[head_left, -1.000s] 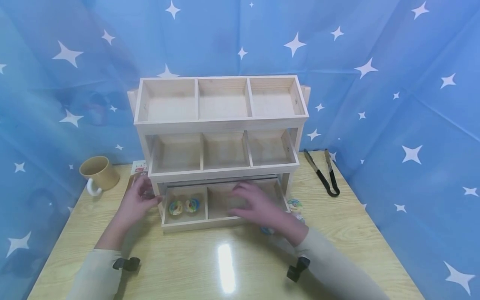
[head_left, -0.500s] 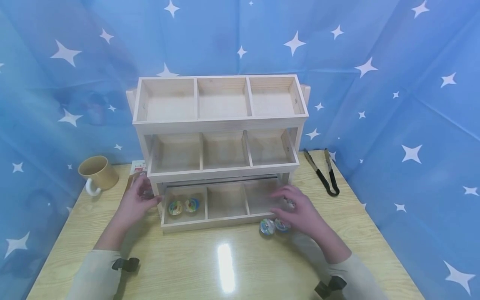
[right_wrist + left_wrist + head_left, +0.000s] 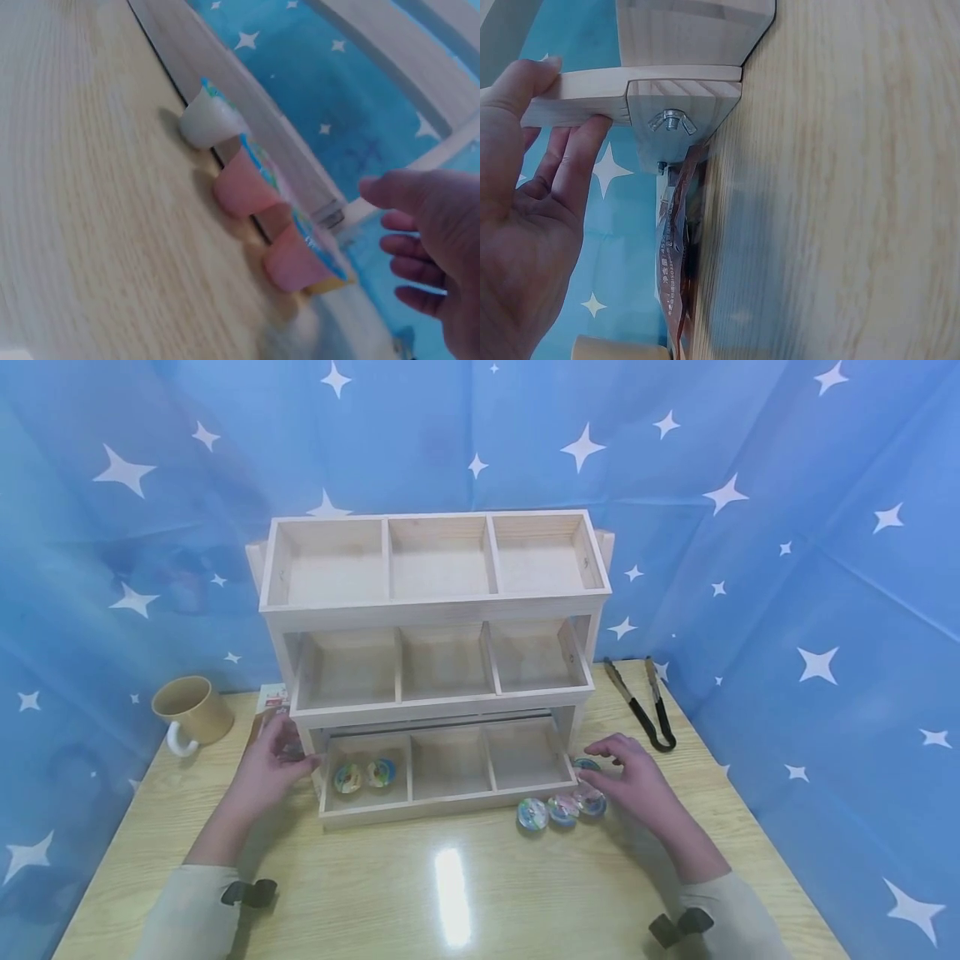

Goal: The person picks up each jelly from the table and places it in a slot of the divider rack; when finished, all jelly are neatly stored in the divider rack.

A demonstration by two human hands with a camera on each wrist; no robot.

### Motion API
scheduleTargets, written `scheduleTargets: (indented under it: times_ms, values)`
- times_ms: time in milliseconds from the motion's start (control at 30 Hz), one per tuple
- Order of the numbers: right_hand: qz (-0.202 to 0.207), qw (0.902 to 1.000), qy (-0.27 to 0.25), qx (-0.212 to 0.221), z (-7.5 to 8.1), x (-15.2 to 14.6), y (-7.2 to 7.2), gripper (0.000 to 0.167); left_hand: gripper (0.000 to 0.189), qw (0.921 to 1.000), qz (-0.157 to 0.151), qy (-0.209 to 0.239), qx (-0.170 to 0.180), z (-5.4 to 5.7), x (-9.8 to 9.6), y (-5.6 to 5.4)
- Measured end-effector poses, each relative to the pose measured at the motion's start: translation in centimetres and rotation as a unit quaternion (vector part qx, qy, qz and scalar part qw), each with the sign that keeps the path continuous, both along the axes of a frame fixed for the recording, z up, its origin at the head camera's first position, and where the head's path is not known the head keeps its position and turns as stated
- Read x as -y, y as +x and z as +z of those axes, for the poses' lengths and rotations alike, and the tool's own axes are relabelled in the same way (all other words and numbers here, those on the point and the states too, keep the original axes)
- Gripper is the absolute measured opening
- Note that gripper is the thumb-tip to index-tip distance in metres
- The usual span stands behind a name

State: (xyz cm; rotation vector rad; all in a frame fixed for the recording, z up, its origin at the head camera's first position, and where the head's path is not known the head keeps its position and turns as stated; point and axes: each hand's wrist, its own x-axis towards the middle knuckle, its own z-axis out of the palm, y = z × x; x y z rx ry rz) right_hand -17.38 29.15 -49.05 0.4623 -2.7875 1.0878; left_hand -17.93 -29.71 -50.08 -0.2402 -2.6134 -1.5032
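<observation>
A three-tier wooden rack [image 3: 438, 612] stands at mid-table, each tier split into three compartments. My left hand [image 3: 266, 770] pinches its left side post [image 3: 577, 101], thumb on one face and fingers on the other in the left wrist view. Two small jelly cups [image 3: 381, 772] sit in the bottom tier's left compartment. Outside the rack's front right corner are a white jelly cup [image 3: 206, 122], two pink jelly cups [image 3: 244, 187] and a yellowish one [image 3: 330, 285], partly hidden. My right hand [image 3: 637, 785] hovers beside these, fingers loosely bent, with nothing visible in its grasp.
A tan mug [image 3: 197, 712] with a white handle stands at the back left. Behind my left hand a brown packet [image 3: 673, 262] leans by the rack. Black-handled tongs [image 3: 651, 714] lie at the back right. A blue starry curtain [image 3: 750, 568] closes off the back and sides.
My right hand has moved from over the bottom tier rightward to the jelly cups outside the rack, uncovering the middle and right compartments. The left hand keeps its hold on the post.
</observation>
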Motion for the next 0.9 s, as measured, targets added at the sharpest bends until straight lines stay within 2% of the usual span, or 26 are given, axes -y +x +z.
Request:
scheduleTargets:
  times_ms: [200, 533, 900]
  values:
    - [-0.005, 0.9998, 0.017, 0.011, -0.8, -0.1, -0.7, 0.040, 0.052, 0.9999, -0.005, 0.009, -0.001, -0.1, 0.0, 0.0]
    - [-0.027, 0.9969, 0.051, 0.054, -0.8, 0.5, -1.1, 0.046, 0.054, 0.9997, -0.010, 0.022, -0.007, -0.1, 0.0, 0.0]
    - [-0.037, 0.9960, 0.067, 0.045, -1.0, 0.6, -1.2, 0.042, 0.049, 0.9997, -0.009, 0.023, -0.009, 0.0, -0.1, 0.0]
